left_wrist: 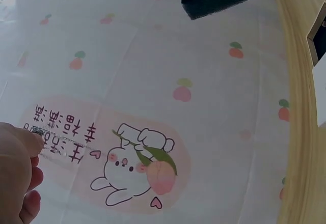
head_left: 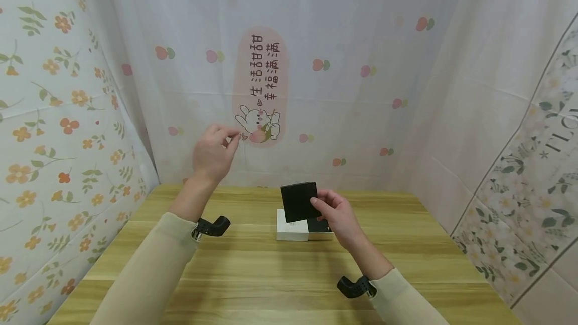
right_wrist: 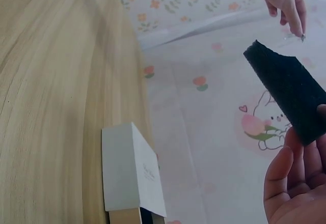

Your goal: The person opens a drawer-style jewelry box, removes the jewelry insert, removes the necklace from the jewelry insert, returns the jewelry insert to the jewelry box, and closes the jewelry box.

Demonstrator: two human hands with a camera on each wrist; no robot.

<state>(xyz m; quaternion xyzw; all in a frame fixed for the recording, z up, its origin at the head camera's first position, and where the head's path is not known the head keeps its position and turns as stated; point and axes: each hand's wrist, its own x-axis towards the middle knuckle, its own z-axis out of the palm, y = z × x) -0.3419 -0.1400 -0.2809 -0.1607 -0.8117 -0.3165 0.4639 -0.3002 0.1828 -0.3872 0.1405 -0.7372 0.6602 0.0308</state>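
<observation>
My left hand [head_left: 213,152] is raised in front of the back curtain and pinches a thin, glinting silvery strand [left_wrist: 66,138] between thumb and fingertip. Its exact kind I cannot tell. In the right wrist view it shows only as a small glint [right_wrist: 303,37] at the fingertips. A flat, square black foam pad [head_left: 299,201] is gripped at its right edge by my right hand [head_left: 339,214], thumb on the near face. Below the pad stands a white box [head_left: 292,236] on the table, dark inside at its right part; the pad and right hand hide some of it.
The box rests on a wood-grain table [head_left: 253,280] near its back edge. A white curtain [head_left: 361,129] with fruit prints and a rabbit picture hangs behind. Floral cloth [head_left: 58,129] closes off the left side, and another printed cloth [head_left: 510,204] the right.
</observation>
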